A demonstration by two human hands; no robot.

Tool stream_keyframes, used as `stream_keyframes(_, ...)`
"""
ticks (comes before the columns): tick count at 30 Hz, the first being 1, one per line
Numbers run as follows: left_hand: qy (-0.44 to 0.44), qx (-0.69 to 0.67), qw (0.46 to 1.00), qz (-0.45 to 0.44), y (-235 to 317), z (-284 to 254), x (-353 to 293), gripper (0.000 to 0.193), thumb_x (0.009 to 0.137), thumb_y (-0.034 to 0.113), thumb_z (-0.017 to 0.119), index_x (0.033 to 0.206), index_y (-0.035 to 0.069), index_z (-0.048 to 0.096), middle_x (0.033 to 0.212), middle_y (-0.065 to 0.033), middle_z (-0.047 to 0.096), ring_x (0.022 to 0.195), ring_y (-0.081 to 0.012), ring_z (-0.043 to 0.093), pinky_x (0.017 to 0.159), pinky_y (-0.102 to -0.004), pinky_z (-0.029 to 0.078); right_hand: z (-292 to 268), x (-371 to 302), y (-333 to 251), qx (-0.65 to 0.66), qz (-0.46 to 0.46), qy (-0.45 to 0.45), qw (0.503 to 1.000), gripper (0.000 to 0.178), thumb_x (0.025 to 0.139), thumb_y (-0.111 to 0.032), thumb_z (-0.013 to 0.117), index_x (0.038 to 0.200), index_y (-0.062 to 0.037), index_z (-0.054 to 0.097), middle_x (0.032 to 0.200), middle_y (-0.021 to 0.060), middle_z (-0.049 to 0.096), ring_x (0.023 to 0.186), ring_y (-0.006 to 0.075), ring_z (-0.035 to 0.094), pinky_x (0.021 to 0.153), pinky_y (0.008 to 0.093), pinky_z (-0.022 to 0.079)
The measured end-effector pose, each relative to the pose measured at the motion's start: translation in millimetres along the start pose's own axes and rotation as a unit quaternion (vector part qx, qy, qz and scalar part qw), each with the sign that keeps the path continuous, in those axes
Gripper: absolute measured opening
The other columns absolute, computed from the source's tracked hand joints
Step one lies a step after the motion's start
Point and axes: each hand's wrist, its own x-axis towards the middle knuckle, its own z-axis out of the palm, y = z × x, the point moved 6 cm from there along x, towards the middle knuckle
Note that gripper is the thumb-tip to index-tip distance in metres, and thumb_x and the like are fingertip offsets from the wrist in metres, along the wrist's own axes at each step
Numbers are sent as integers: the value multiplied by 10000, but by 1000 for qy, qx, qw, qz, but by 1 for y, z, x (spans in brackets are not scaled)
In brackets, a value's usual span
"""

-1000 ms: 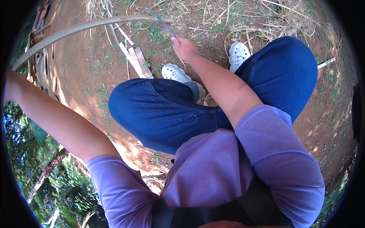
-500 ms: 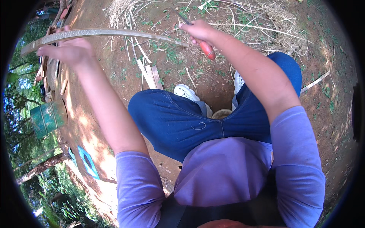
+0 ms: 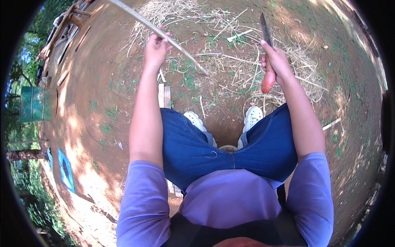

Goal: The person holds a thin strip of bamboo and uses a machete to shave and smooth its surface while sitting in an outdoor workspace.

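Note:
A long, pale strip (image 3: 138, 17) that looks like split bamboo slants from the top edge down toward the middle. My left hand (image 3: 154, 52) grips it partway along, fingers curled about it, and its lower end hangs free over the ground. On the other side, my right hand (image 3: 276, 64) is closed around a knife (image 3: 268, 80) with a red handle. The dark blade points away from me, up and slightly left. Strip and blade are well apart.
Thin shavings (image 3: 302, 68) litter the dirt ahead of my white shoes (image 3: 252, 116). Flat wooden pieces (image 3: 164, 96) lie beside my left knee. Off to the left are a green drum (image 3: 35, 103), a blue-framed object (image 3: 66, 171) and a pile of poles (image 3: 61, 35).
The strip has swung from nearly level to a steep slant, and my left hand has moved right and closed on it. My right hand has shifted right with the knife. The view has turned.

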Motion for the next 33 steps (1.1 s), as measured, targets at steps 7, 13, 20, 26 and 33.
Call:
stream_keyframes(7,96,77,989,86,29,-9,-6,257,916,156,771,1148,51,736,869,1,719,742,-63,646,673,-239,531,22,-18,-10,-16,-10,-32,999,400,974,-464,665,1014,-93,521,705,19,556,551,110,560,501,262,457)
stream_keyframes(13,110,-68,988,85,32,-17,-17,231,950,195,745,1121,40,735,854,9,705,752,-75,651,654,-251,531,43,-43,-21,-27,-16,-81,996,351,1004,-427,632,996,-95,518,700,22,553,538,110,553,485,251,448)
stream_keyframes(20,34,-159,986,27,48,-8,-26,385,1026,251,642,1353,48,625,1048,-25,664,943,-162,701,798,-333,619,44,-47,-17,1,-10,-86,996,376,987,-438,658,992,-90,516,705,34,573,536,110,559,490,248,461)
stream_keyframes(26,-43,-201,979,-3,63,7,-40,471,1087,332,498,1465,51,510,1196,-117,702,1015,-215,714,869,-383,609,44,-47,-15,23,-6,-92,995,371,990,-424,658,1019,-82,517,705,39,576,543,114,560,496,252,470)
stream_keyframes(33,-118,-246,962,-13,73,19,-49,494,1102,312,442,1505,26,439,1225,-171,694,1097,-247,700,923,-398,595,43,-45,-13,25,-2,-101,995,385,988,-430,662,1040,-82,505,710,40,578,555,115,561,512,255,474)
